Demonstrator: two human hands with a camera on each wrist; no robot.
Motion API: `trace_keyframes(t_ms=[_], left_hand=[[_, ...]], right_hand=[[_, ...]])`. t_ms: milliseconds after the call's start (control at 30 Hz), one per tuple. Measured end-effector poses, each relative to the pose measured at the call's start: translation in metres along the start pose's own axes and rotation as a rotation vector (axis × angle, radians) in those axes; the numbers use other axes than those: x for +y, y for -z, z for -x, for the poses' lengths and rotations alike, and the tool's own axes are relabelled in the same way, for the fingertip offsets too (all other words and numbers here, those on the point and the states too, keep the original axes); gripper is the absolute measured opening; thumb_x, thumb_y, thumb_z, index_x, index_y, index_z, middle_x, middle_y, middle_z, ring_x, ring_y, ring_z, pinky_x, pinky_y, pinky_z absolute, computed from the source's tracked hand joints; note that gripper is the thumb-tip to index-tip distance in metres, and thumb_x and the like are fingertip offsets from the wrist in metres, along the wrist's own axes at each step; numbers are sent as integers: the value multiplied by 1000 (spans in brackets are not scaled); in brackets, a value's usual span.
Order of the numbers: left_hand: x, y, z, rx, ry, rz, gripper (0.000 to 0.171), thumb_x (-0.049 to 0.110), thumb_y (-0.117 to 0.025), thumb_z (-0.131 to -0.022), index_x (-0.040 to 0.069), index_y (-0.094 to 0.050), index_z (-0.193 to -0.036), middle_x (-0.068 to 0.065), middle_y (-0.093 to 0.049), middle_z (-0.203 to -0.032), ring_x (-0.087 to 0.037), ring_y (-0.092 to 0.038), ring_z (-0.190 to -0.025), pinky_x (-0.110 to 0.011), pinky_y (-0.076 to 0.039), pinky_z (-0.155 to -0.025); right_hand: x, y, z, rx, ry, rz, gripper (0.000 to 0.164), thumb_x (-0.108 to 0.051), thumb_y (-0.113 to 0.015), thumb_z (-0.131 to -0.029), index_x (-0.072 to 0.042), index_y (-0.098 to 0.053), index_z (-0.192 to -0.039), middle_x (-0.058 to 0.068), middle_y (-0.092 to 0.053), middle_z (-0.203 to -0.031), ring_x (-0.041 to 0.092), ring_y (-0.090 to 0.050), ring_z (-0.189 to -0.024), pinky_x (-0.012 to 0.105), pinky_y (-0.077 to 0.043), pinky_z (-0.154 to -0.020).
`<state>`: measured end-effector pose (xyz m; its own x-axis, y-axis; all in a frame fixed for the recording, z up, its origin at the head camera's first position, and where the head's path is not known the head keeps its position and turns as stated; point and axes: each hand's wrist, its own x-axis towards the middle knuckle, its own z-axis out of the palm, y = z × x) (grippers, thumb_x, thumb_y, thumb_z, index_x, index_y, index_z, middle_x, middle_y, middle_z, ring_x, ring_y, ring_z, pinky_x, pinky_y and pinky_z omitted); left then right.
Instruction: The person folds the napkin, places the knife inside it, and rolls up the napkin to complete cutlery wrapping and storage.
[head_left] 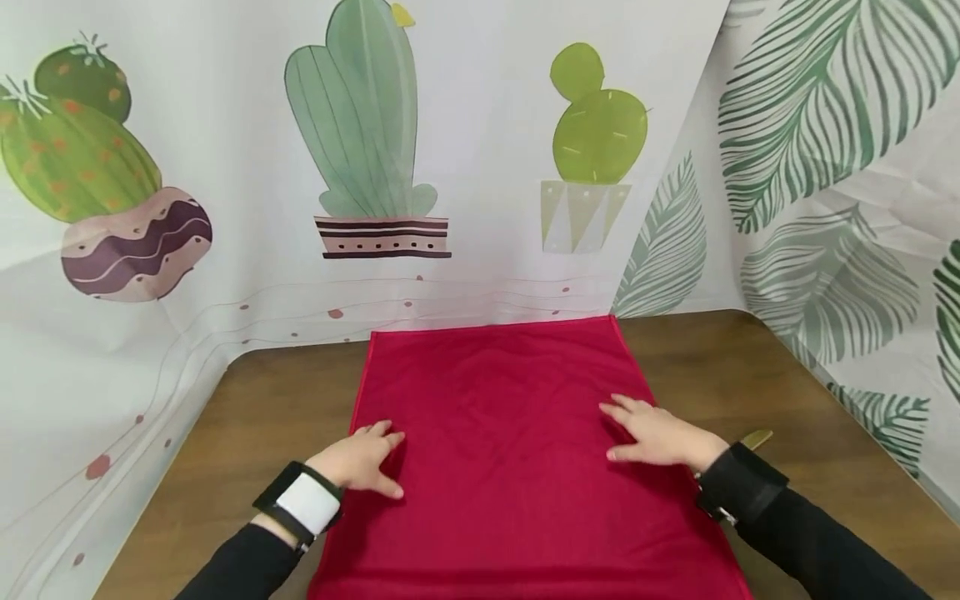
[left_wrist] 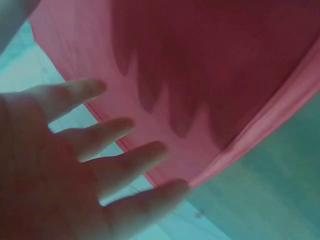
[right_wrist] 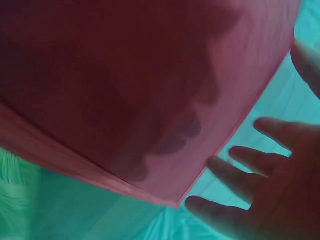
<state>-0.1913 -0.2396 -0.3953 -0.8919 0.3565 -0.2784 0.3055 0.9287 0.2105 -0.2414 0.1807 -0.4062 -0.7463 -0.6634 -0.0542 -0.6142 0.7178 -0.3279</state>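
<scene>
A red cloth lies spread over the wooden table, reaching from the far edge down to the bottom of the head view. My left hand hovers over its left edge, palm down with the fingers spread. Across from it, my right hand is over the cloth's right edge, fingers apart and nothing in them. In the left wrist view the spread fingers cast shadows on the cloth. The right wrist view has the fingers beside a corner of the cloth.
Bare wood of the table shows on both sides of the cloth. A small yellowish object sits just beyond my right wrist. Behind the table hangs a white curtain printed with cacti, with leaf prints at the right.
</scene>
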Motion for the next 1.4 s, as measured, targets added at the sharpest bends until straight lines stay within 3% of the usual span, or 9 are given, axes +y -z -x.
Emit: trace_keyframes(t_ms=[233,467,700,967,1067,1167,1233,1300,1400], left_hand=[[8,-12,21,-3,20,-43,84,34,-82,-55,2,-48,-125,-25,-37,-129,-50,-34,-112,-61,-38,-76],[2,-19,28,67,-24,-69,81,33,-82,-55,0,-50,-122,-27,-39,-126,-51,-36,-110,-55,-39,-82],[6,-18,36,65,-60,-87,85,34,-83,-53,-4,-49,-122,-30,-39,-124,-49,-36,-112,-49,-32,-92],[10,-15,41,57,-23,-69,78,32,-81,-57,0,-51,-121,-26,-41,-125,-48,-39,-109,-53,-38,-83],[18,-20,49,128,-55,-119,65,34,-78,-60,1,-57,-112,-20,-49,-114,-40,-48,-100,-52,-43,-71],[33,-29,68,258,-159,-207,47,37,-75,-61,5,-61,-92,-8,-53,-91,-27,-53,-81,-42,-45,-59],[45,-33,84,313,-246,-249,36,38,-74,-61,11,-57,-79,0,-49,-77,-21,-52,-71,-34,-43,-53],[52,-36,101,280,-294,-246,32,36,-74,-62,15,-52,-72,5,-44,-69,-15,-49,-64,-29,-40,-51],[54,-43,121,185,-316,-264,27,28,-74,-63,16,-51,-69,7,-40,-65,-12,-46,-58,-26,-38,-49]], right_hand=[[-15,-11,27,-120,-43,17,77,-41,-70,-69,2,-43,-127,30,-34,-129,47,-28,-118,65,-22,-86],[-15,-20,33,-91,-20,37,76,-36,-73,-67,2,-45,-125,31,-36,-127,48,-30,-117,64,-26,-85],[-15,-19,39,-89,-17,43,77,-38,-73,-66,1,-44,-126,30,-36,-128,47,-30,-118,64,-28,-83],[-16,-16,41,-72,-16,51,74,-37,-73,-66,1,-46,-124,30,-37,-126,45,-32,-117,64,-26,-84],[-23,-20,45,-8,36,113,64,-33,-74,-66,0,-53,-117,26,-46,-119,41,-42,-109,60,-34,-80],[-38,-28,56,129,133,200,40,-28,-74,-65,-6,-60,-95,11,-54,-98,32,-53,-91,46,-44,-68],[-50,-33,66,229,212,230,27,-25,-75,-63,-13,-57,-80,-1,-50,-82,20,-54,-76,34,-44,-58],[-62,-37,76,294,290,225,28,-24,-74,-61,-19,-49,-70,-10,-41,-72,11,-50,-66,25,-40,-53],[-77,-41,89,277,370,171,32,-26,-74,-62,-22,-42,-66,-17,-33,-68,0,-37,-58,14,-32,-50]])
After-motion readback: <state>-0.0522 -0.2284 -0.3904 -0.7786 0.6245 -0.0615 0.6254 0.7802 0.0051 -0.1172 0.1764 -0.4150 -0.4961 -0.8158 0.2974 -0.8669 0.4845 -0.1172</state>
